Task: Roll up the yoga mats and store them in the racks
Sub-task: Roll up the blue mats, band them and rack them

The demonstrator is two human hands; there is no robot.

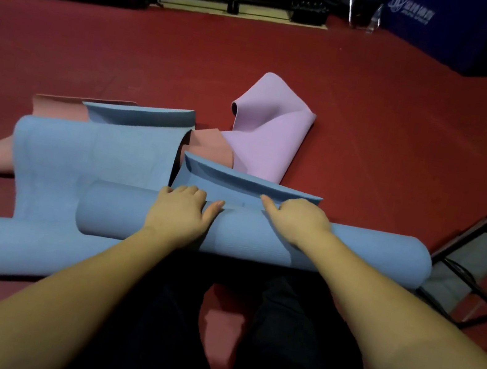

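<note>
A blue yoga mat roll [353,252] lies crosswise on the red floor just in front of my knees. Its short unrolled tail [236,183] curls up on the far side. My left hand [180,212] rests on top of the roll left of centre, fingers curled over its far side and thumb out to the right. My right hand [294,219] holds the roll the same way a little to the right, with its thumb pointing left. A black metal rack [483,256] stands at the right edge.
A second blue mat [28,250], partly rolled, lies to the left with its flat part [95,151] running away from me. A pink mat [56,110] and a crumpled lilac mat [262,142] lie behind. Blue padded panels [474,33] and dark equipment line the back.
</note>
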